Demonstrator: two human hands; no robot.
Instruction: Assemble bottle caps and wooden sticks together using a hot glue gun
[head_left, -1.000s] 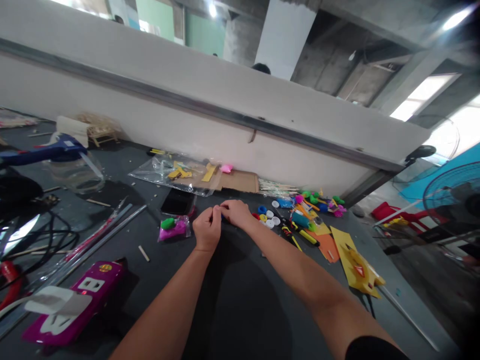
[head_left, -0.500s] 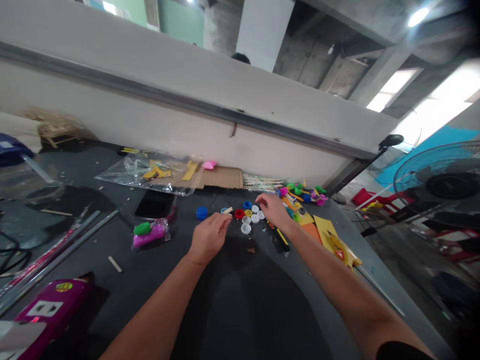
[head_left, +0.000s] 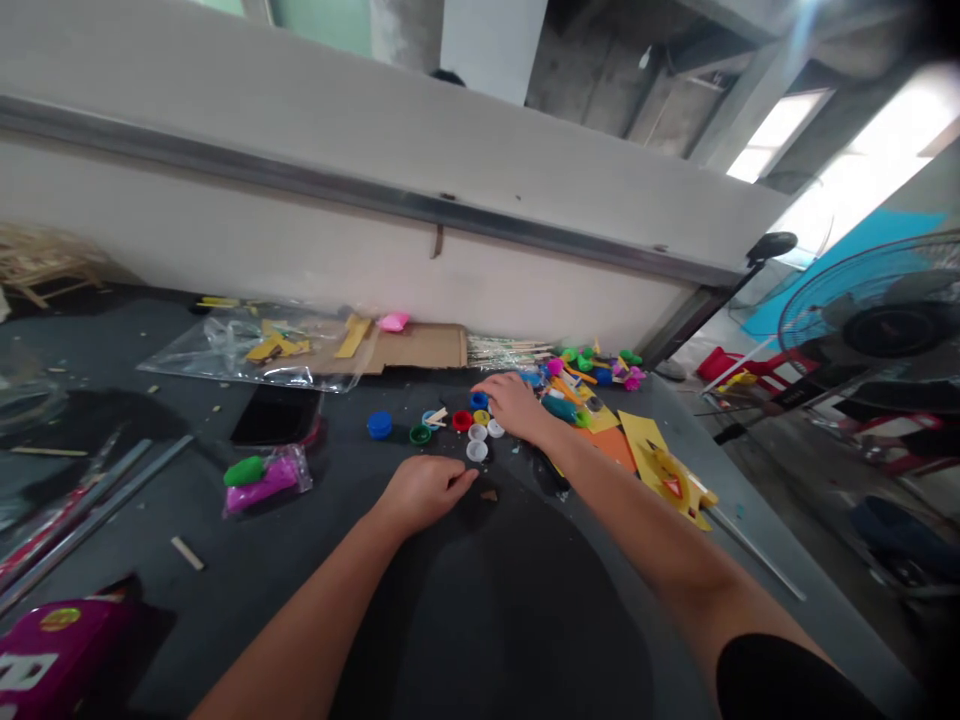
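My left hand (head_left: 424, 492) is closed just in front of a group of plastic bottle caps, thumb and forefinger drawn together. Whatever those fingers may hold is hidden. Over the far right of the group reaches my right hand (head_left: 517, 408), its fingers partly stretched out beside a blue cap (head_left: 479, 400) and covering some of its neighbours. Around them lie a red cap (head_left: 462, 421), a yellow cap (head_left: 481, 417), a green cap (head_left: 420, 434) and a white cap (head_left: 477, 451). Short wooden sticks (head_left: 436, 416) rest on the caps. Farther left stands another blue cap (head_left: 380, 425).
Left of the caps are a phone (head_left: 276, 415) and a bag of purple and green clay (head_left: 264, 478). A clear plastic bag (head_left: 225, 350) and cardboard (head_left: 424, 347) lie at the back. Yellow paper (head_left: 643, 450) is at right; a fan (head_left: 885, 320) stands beyond the table.
My right hand has moved left across the caps toward the blue one. My left hand has drawn back toward me, uncovering the green cap and sticks. The view has shifted slightly.
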